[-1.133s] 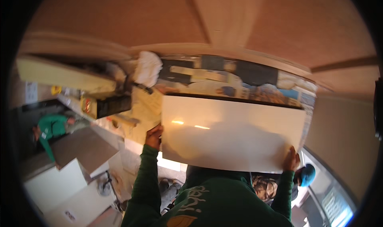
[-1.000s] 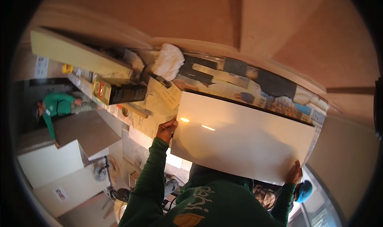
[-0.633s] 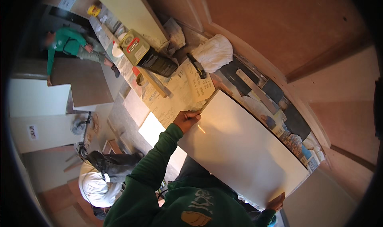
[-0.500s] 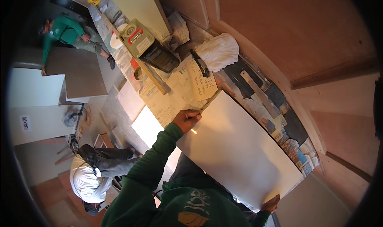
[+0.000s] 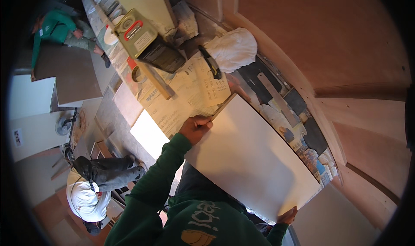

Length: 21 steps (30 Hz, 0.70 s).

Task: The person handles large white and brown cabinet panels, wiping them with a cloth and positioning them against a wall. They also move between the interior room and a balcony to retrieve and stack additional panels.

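A white glossy rectangular board [image 5: 250, 151] with a dark back edge lies at a slant across the near part of a paper-covered bench [image 5: 160, 114]. My left hand [image 5: 195, 129] grips its left end, thumb on the face. My right hand [image 5: 287, 215] holds the near right corner, partly hidden under the board. Beyond the board are a folded white cloth [image 5: 235, 49], a black tool [image 5: 209, 62], a printed paper sheet [image 5: 209, 83], a metal ruler-like strip [image 5: 276, 99] and dark sheets [image 5: 315, 133].
A metal can [image 5: 147, 42], tape roll [image 5: 138, 75] and wooden stick [image 5: 155, 81] sit farther along the bench. Brown panels [image 5: 320, 34] edge the right. A person in green [image 5: 58, 27] handles a brown sheet upper left; a person in white [image 5: 86, 196] bends lower left, near a fan [image 5: 63, 125].
My view has turned along the bench, so the board appears steeply slanted instead of nearly level. Both hands still grip it. The person in white has come into fuller view.
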Available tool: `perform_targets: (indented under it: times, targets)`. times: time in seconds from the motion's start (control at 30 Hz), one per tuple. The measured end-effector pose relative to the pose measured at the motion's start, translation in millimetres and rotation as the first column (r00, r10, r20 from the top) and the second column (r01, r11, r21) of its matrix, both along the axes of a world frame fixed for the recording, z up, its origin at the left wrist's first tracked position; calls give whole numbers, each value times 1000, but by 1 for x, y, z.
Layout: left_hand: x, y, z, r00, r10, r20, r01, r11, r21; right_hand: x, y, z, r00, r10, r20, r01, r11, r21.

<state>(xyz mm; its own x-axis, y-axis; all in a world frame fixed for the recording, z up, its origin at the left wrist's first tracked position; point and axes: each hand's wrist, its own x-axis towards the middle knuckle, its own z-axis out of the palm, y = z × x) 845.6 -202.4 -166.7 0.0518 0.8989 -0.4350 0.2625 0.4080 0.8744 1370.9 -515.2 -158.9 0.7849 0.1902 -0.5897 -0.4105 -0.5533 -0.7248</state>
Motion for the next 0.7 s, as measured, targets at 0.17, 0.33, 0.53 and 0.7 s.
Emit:
perform_targets:
  times: [0.17,0.33,0.53,0.7]
  targets:
    - [-13,6,-23,986,-142,-84,154,974,164,11,-27,-16,975,0,-223,30,991,129]
    - [-21,8,-14,988,-154,-25,150,983,-106,17,-33,-20,485,814,320,-329,509,-796]
    - [2,14,6,995,-93,-20,86,966,-245,0,2,17,956,66,285,76,885,-460]
    - [18,14,22,999,5,-54,-25,932,-362,-1,-3,14,956,129,264,37,839,-543]
